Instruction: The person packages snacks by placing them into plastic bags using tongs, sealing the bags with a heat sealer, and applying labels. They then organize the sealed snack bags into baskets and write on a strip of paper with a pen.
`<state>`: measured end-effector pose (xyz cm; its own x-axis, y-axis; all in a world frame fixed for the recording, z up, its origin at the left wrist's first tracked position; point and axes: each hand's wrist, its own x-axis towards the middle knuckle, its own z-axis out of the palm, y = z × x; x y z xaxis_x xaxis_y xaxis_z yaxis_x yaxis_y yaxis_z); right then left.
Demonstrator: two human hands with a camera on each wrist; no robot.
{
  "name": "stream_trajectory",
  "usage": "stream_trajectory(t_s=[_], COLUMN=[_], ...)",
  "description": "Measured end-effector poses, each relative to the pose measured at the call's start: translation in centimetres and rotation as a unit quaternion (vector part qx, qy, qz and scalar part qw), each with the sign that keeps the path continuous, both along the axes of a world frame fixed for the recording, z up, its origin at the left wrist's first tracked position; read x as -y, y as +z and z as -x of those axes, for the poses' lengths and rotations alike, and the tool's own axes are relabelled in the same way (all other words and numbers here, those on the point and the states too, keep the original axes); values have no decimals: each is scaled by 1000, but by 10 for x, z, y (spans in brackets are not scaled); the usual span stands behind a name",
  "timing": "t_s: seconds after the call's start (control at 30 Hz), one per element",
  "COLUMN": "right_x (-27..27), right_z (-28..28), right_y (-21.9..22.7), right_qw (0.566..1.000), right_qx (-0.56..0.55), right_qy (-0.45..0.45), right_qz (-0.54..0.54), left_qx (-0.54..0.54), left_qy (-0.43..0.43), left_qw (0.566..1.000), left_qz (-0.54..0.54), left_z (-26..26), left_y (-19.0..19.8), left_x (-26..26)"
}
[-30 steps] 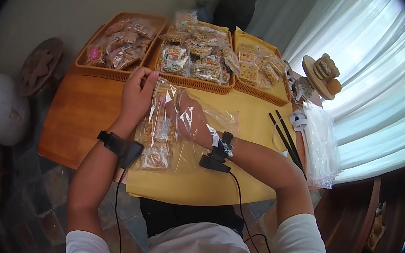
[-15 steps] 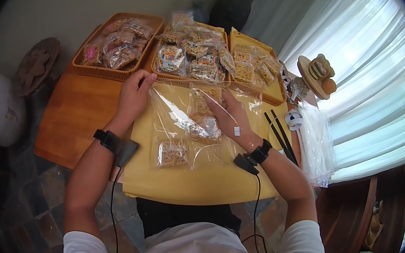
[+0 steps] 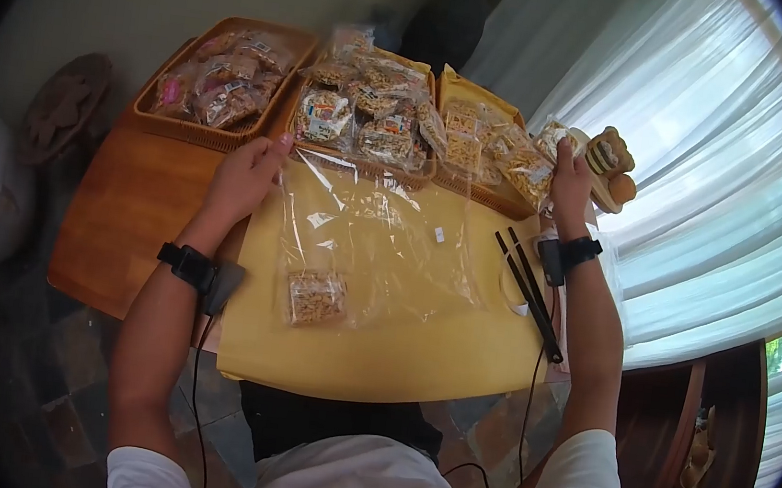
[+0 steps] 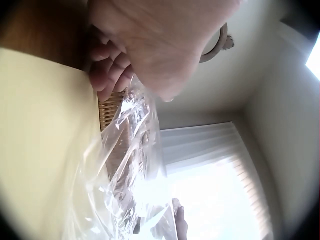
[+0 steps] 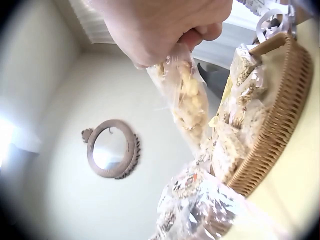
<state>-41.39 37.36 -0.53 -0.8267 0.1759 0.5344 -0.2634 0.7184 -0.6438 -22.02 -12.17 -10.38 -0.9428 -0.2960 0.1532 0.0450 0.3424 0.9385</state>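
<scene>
My left hand (image 3: 246, 179) pinches the upper left corner of a large clear plastic bag (image 3: 383, 229), which spreads over the yellow sheet on the table. One wrapped block of crunchy snack (image 3: 316, 296) lies at the bag's lower left. At the right, my right hand (image 3: 569, 192) grips the end of a clear wrapped snack packet (image 5: 187, 97), held at the right-hand basket (image 3: 497, 201). In the right wrist view the fingers curl round the wrapper's end and the packet hangs below them. More wrapped snacks (image 3: 465, 146) lie in that basket.
A middle basket (image 3: 418, 178) is heaped with labelled snack bags, and a left basket (image 3: 201, 133) holds pinkish packets. Two black sticks (image 3: 534, 299) lie slantwise at the table's right. Behind my right hand stand round ornaments (image 3: 611, 151) near a white curtain (image 3: 700, 241).
My right hand has moved out of the bag and rightward to the right basket, carrying wrapped snack; one block stays in the bag. The left hand keeps hold of the bag's corner.
</scene>
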Motion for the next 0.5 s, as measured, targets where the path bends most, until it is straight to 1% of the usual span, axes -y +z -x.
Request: stream_trajectory(t_s=[0.03,0.1,0.13,0.17,0.2,0.23,0.3,0.33,0.37,0.4,0.43,0.5], right_x=[3,10,18,14,15,7,-2,-3,-1,-12,-14,-18], right_z=[15,34,34,39,41,40,30,18,9,10,-2,-41], right_y=[-1,-7,-10,-18,-26,-28,-29,-21,-19,-26,-28,-26], right_qw=[1000,995,976,976,984,983,967,962,954,958,955,955], right_qx=[-2,37,105,105,154,181,224,213,203,182,190,226], right_qy=[0,6,23,22,14,3,-13,-29,-45,-42,-40,77], right_qz=[5,91,188,190,88,21,-117,-166,-214,-220,-224,-175], left_qx=[-2,82,81,102,124,123,119,121,130,141,149,169], left_qy=[0,-54,-54,-73,-92,-93,-138,-137,-155,-174,-174,-240], left_qw=[1000,995,995,992,988,988,983,983,979,974,973,955], left_qz=[5,0,3,13,23,23,4,1,-10,-21,-27,-36], left_z=[-1,-4,-6,-7,-8,-8,-8,-9,-9,-10,-11,-13], left_y=[2,9,12,14,17,18,15,15,17,18,19,23], left_x=[3,8,8,7,6,6,8,7,7,7,8,10])
